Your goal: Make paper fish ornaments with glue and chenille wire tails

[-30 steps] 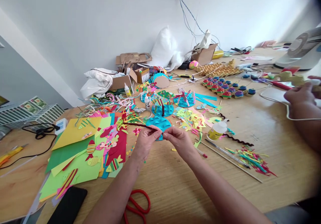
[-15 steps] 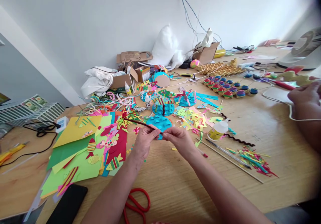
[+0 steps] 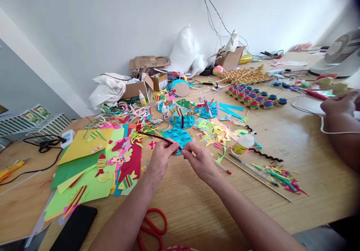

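A dark brown pipe cleaner (image 3: 154,135) stretches up and left from my hands. My left hand (image 3: 163,154) pinches it between thumb and fingers. Close beside it, my right hand (image 3: 198,159) is closed on the pipe cleaner's near end. Just beyond my fingertips lies a blue wavy disc (image 3: 177,134), partly covered by my hands. Behind that disc stands a blue base with striped paper fish (image 3: 182,120) on it. Red-handled scissors (image 3: 153,224) rest near the table's front edge, below my forearms.
Coloured paper sheets (image 3: 84,180) with paper fish spread at left, near a black phone (image 3: 74,228). At right are a glue bottle (image 3: 243,144), a wooden stick (image 3: 258,180) and paper scraps (image 3: 289,178). Another person's hand (image 3: 341,103) is at the far right.
My fingers have shifted slightly on the pipe cleaner, with my right-hand fingers a little more bent. The whole view has moved slightly.
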Motion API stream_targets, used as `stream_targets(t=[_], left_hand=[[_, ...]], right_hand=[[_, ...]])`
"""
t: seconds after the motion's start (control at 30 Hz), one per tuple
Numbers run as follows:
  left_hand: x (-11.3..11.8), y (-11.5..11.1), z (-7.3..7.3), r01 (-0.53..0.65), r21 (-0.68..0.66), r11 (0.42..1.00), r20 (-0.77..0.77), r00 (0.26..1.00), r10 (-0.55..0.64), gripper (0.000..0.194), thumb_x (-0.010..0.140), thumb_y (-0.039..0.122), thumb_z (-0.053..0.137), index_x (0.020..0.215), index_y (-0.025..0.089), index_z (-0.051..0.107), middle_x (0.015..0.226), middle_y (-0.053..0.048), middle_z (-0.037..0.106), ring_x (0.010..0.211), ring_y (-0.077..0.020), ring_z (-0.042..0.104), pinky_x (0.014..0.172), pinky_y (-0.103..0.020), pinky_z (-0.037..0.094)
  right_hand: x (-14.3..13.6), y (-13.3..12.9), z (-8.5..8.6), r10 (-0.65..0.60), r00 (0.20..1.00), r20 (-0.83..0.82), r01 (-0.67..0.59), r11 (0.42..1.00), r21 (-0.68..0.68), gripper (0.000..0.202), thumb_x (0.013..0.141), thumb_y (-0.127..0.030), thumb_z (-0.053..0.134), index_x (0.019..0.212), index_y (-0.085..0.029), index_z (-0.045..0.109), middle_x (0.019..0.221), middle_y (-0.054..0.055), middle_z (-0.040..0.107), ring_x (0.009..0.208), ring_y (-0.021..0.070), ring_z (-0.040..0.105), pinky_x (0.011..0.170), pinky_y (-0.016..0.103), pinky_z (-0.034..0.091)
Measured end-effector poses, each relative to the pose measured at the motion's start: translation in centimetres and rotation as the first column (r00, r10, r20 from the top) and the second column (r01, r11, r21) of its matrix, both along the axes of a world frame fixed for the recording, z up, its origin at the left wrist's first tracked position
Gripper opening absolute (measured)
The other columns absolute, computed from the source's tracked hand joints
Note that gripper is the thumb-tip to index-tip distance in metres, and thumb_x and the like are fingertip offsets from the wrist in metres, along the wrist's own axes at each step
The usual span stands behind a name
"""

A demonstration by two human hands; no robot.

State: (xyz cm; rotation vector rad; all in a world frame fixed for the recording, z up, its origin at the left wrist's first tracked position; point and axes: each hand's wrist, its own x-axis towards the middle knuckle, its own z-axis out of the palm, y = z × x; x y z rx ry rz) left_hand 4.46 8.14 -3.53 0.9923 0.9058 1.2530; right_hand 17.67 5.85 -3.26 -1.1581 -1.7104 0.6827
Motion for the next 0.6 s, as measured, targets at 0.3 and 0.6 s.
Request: stream_targets(t=[0.3,0.6], left_hand=[[0.3,-0.7,0.6,-0.092,0.395,0.914,-0.272,0.939,0.211,0.009,0.067,0.019,0.067,0.060,0.016,0.062,0.062,0.002,0.057,0.064,-0.0106,0.051,0.061,-0.020,0.040],[-0.9,-0.1,0.1,0.032,0.072,0.997,-0.046,0.999,-0.028,0.018,0.071,0.032,0.064,0.067,0.015,0.066,0.061,0.001,0.059,0.059,-0.0089,0.052,0.056,-0.019,0.041]], right_hand=[[-0.3,-0.2,-0.9,-0.119,0.988,-0.103,0.107,0.988,-0.114,0.025,0.078,-0.032,0.046,0.056,-0.020,0.045,0.050,-0.003,0.049,0.050,0.0104,0.045,0.050,0.021,0.034],[3.1,-3.1,-0.6,0.001,0.955,0.296,0.049,0.985,-0.164,0.024,0.083,-0.037,0.044,0.078,-0.020,0.061,0.073,0.002,0.064,0.066,0.0157,0.058,0.058,0.024,0.039]])
